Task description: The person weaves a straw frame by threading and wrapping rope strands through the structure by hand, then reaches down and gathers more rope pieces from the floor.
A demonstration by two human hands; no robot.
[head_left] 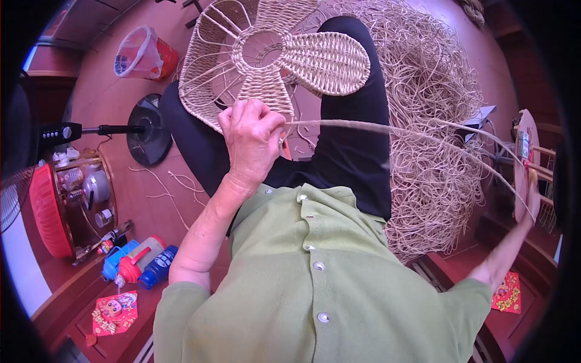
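A woven straw-coloured basket (330, 59) with petal-shaped panels around an open ring rests across my lap, bare frame wires showing on its left side. My left hand (251, 136) is closed at the lower edge of one panel, fingers pinched where a twisted cord (363, 126) comes out. That cord stretches right across my thigh and the pile. Far out at the right, my right hand (531, 196) is closed on the cord, arm extended; its fingers are small and partly blurred. Part of the panel's edge is hidden behind my left hand.
A big heap of loose cord (433, 103) covers the floor at right. To the left stand a lined waste bin (145, 54), a round black fan base (148, 130) and a red tray (48, 212). Bottles (158, 266) lie lower left; a round-topped stool (525, 145) is far right.
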